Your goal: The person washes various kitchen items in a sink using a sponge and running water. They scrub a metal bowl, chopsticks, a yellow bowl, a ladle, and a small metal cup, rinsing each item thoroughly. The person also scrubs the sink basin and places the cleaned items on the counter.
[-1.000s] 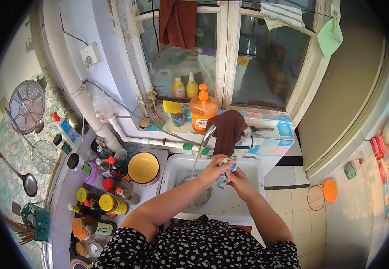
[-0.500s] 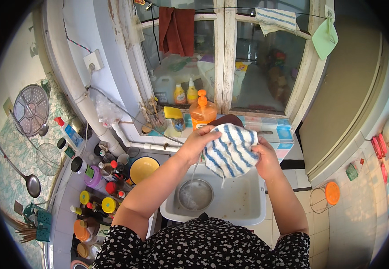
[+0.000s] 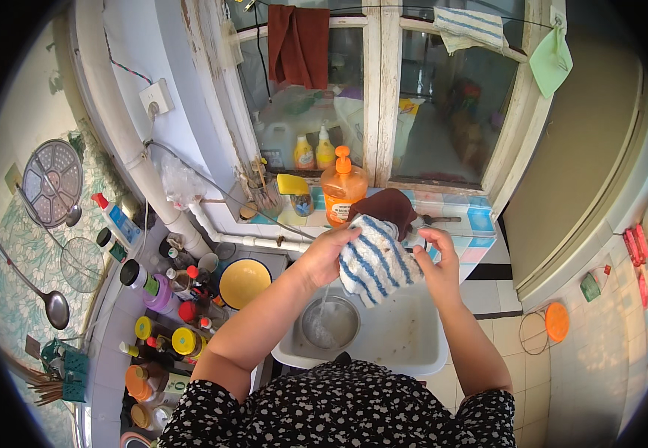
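Observation:
A white cloth with blue stripes [image 3: 377,257] hangs over the sink, its upper left corner pinched in my left hand [image 3: 324,252]. My right hand [image 3: 441,263] is beside the cloth's right edge, thumb and fingers apart, with nothing visible between them. Below, a round metal bowl [image 3: 330,322] stands in the left part of the white sink [image 3: 406,340], and a thin stream of water [image 3: 324,302] runs into it. Behind the striped cloth, a dark brown cloth [image 3: 383,205] lies on the ledge and partly shows.
An orange pump bottle [image 3: 345,190] and a yellow sponge [image 3: 292,184] on a jar stand along the window ledge. Left of the sink sit a yellow bowl [image 3: 245,282] and several bottles and jars. A white pipe [image 3: 253,243] runs along the wall.
The striped cloth has swung to hang from my left hand and sits slightly lower. My right hand has let go of its right edge and its fingers have spread.

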A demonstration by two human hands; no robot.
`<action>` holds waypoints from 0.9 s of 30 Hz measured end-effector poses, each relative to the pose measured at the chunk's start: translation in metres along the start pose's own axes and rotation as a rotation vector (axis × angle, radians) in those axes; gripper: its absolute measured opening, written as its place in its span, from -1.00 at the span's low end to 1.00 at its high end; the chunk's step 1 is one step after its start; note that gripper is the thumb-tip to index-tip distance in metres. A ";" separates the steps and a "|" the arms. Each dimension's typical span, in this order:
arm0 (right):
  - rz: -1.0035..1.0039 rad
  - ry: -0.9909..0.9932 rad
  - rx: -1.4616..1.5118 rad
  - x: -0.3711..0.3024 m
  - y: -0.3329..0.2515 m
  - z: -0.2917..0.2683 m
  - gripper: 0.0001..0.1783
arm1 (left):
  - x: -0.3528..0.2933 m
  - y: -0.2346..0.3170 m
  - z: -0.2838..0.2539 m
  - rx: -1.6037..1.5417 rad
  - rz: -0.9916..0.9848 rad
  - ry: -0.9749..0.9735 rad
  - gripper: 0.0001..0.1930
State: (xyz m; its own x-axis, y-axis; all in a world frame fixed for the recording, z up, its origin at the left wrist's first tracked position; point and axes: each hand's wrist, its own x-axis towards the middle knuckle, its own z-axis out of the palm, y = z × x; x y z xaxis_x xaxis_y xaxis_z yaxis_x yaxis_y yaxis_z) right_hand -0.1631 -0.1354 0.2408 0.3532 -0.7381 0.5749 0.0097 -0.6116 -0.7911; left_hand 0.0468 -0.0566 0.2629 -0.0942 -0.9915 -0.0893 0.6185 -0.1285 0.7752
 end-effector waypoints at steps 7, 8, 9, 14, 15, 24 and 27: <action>-0.298 -0.134 -0.306 -0.039 0.011 0.033 -0.80 | 0.001 -0.056 -0.039 -0.112 -0.127 0.085 -0.68; -0.258 -0.151 -0.283 -0.043 0.015 0.034 -0.82 | 0.000 -0.063 -0.042 -0.111 -0.126 0.109 -0.68; -0.217 -0.168 -0.258 -0.047 0.020 0.035 -0.84 | -0.003 -0.068 -0.044 -0.110 -0.126 0.135 -0.68; 0.117 -0.090 -0.063 -0.062 0.060 0.032 -0.94 | -0.013 -0.084 -0.058 -0.116 -0.210 0.238 -0.68; 0.184 -0.062 -0.021 -0.065 0.071 0.029 -0.95 | -0.015 -0.089 -0.064 -0.114 -0.214 0.253 -0.68; 0.697 -0.294 0.104 -0.097 0.166 0.064 -0.81 | -0.073 -0.123 -0.134 0.005 -0.369 0.721 -0.75; 0.890 -0.348 0.377 -0.097 0.176 0.116 -0.77 | -0.093 -0.126 -0.155 -0.076 -0.308 0.794 -0.73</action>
State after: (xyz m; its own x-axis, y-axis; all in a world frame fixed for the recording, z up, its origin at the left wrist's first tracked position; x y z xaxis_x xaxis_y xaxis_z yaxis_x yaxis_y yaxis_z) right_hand -0.0870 -0.1389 0.0216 0.6273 -0.7200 -0.2969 -0.1165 0.2901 -0.9499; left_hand 0.0983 0.0492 0.0768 0.2904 -0.6273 -0.7226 0.7080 -0.3671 0.6033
